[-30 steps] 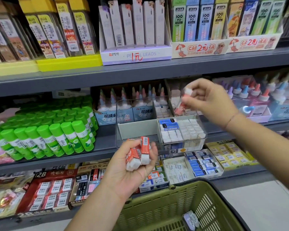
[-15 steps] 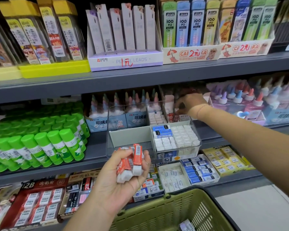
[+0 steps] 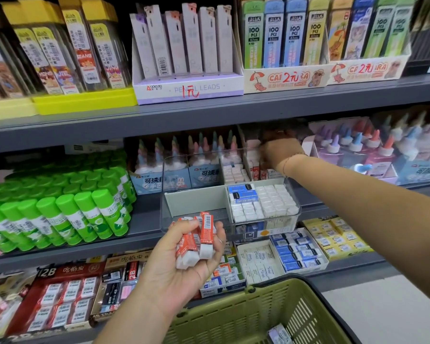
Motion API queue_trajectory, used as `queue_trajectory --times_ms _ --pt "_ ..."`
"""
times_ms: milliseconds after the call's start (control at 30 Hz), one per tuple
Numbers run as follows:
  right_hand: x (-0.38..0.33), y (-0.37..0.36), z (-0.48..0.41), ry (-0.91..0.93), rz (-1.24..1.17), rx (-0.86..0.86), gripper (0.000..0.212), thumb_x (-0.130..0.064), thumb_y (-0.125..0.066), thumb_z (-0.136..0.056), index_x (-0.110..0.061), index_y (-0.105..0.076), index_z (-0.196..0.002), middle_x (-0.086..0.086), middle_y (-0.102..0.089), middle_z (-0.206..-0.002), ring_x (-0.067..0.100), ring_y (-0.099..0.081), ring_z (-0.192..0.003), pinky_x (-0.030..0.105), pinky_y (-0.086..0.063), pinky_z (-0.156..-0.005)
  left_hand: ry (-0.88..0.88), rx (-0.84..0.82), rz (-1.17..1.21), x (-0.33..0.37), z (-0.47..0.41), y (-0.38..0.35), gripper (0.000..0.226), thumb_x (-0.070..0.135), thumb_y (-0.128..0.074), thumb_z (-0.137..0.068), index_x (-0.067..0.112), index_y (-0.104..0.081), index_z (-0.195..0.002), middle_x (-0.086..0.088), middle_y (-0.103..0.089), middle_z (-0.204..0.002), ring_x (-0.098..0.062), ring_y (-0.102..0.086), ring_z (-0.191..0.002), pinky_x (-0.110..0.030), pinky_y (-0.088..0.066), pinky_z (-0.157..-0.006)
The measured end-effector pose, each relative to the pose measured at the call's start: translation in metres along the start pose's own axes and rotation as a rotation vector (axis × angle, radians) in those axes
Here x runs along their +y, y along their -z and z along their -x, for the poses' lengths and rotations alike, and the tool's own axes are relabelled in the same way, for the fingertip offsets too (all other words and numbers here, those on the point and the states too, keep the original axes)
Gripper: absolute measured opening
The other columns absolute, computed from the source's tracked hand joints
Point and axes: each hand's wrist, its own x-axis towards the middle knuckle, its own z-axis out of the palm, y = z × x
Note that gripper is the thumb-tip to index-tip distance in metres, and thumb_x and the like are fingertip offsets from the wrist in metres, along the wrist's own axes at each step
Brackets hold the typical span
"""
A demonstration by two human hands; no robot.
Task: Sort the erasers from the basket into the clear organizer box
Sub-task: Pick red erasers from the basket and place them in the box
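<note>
Several orange-sleeved erasers [image 3: 205, 229] lie bunched in the left hand [image 3: 179, 276], which is palm up, just in front of the clear organizer box [image 3: 168, 212]; thumb and fingers curl round the bundle and clamp it; the white ends point toward the palm and the barcoded sleeves project above the fingertips; the pieces overlap, so their exact count cannot be read; the right hand [image 3: 279, 151] reaches over the box to its rear right compartment, back of the hand toward the camera; its fingers are hidden behind the hand and blurred, so it cannot be told whether they are apart, together or pinching an item; upright orange-sleeved pieces stand in that compartment just below the wrist; the front right compartment holds rows of white erasers [image 3: 273, 202] and blue-sleeved erasers [image 3: 241, 191]; the box stands on the middle shelf [image 3: 144, 219], near the green glue sticks [image 3: 67, 214]; the green basket [image 3: 233, 319] is cut off by the lower edge; one wrapped eraser [image 3: 279, 335] lies inside it, partly out of view
</note>
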Motion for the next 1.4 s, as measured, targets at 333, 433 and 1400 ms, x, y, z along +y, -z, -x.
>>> queue_trajectory --times_ms 333,433,1400 --pt "-0.013 0.040 0.059 -0.038 -0.257 0.137 0.039 -0.054 -0.055 -0.086 -0.024 -0.068 -0.107 0.006 -0.058 -0.110 0.027 -0.049 -0.108 0.034 -0.032 -0.094 -0.002 -0.018 0.021 0.000 0.005 -0.004 0.049 -0.003 -0.073 -0.053 0.000 -0.057 -0.100 -0.030 -0.063 -0.100 -0.036 -0.064 -0.080 -0.034 -0.055 -0.053" --pt "-0.043 0.073 0.116 0.156 -0.860 0.207 0.033 -0.060 -0.061 -0.075 -0.033 -0.066 -0.093 -0.010 -0.049 -0.093 0.006 -0.049 -0.091 0.027 -0.042 -0.084 -0.019 -0.032 0.024 0.000 0.007 -0.004 0.058 -0.003 -0.073 -0.054 0.003 -0.055 -0.109 -0.029 -0.063 -0.101 -0.035 -0.065 -0.080 -0.035 -0.055 -0.054" --pt "0.003 0.068 0.033 -0.024 -0.323 -0.051 0.031 -0.033 -0.052 -0.095 -0.020 -0.061 -0.121 0.013 -0.066 -0.112 0.033 -0.060 -0.099 0.031 -0.049 -0.084 0.004 0.034 -0.028 -0.007 0.006 0.000 0.066 -0.002 -0.075 -0.050 -0.001 -0.056 -0.113 -0.030 -0.066 -0.100 -0.039 -0.066 -0.090 -0.039 -0.057 -0.058"
